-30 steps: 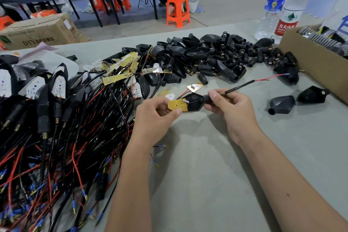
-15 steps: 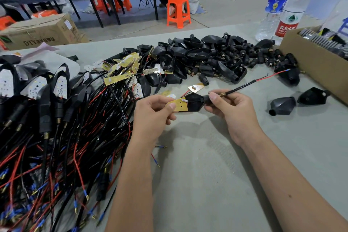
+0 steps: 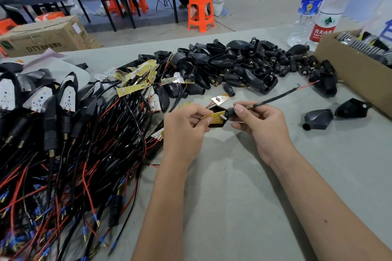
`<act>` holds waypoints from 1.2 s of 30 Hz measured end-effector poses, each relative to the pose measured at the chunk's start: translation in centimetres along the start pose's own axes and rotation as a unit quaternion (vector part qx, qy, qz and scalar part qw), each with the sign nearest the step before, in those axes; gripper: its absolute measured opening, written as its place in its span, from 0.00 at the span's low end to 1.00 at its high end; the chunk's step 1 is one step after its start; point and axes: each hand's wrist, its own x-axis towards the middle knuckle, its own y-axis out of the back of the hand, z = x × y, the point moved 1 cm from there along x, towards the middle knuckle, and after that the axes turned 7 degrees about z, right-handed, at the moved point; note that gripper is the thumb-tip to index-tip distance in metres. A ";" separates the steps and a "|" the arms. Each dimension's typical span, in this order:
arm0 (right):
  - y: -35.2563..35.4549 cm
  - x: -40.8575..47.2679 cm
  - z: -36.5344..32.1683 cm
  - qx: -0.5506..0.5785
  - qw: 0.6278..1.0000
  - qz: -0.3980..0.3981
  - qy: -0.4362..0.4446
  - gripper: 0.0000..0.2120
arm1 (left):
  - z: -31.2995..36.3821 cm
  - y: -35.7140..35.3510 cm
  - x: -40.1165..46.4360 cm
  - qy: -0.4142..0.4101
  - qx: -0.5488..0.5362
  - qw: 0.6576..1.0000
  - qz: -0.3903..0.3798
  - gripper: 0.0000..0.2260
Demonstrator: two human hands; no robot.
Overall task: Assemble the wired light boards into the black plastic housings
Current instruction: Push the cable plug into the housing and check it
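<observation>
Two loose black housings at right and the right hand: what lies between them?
Head view: only bare grey table between the right hand and the nearer loose housing.

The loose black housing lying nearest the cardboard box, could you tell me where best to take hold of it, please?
Probably across the wide body of the loose black housing, reaching from above: it lies apart from the heap, beside another housing, both sides clear.

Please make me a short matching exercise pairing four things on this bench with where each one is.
Things:
1. light board
2. loose housings
3. water bottles
4. empty housing pile

Places:
A. far right edge, behind the cardboard box
B. middle of the table, beyond the hands
C. pinched in the left hand
D. right of the right hand, near the box

Pairs: 1-C, 2-D, 3-A, 4-B
</observation>
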 end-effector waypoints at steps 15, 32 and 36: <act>0.1 0.4 0.3 -0.017 0.999 0.033 -0.001 0.04 | 0.1 0.2 0.1 0.023 -0.055 0.997 0.039 0.11; 0.1 0.1 0.3 0.033 0.999 0.000 0.018 0.05 | -1.1 0.5 0.4 0.094 -0.013 0.982 0.164 0.09; 0.4 0.2 0.2 0.045 0.999 -0.015 0.016 0.12 | -0.6 0.7 0.4 0.173 -0.110 0.976 0.076 0.05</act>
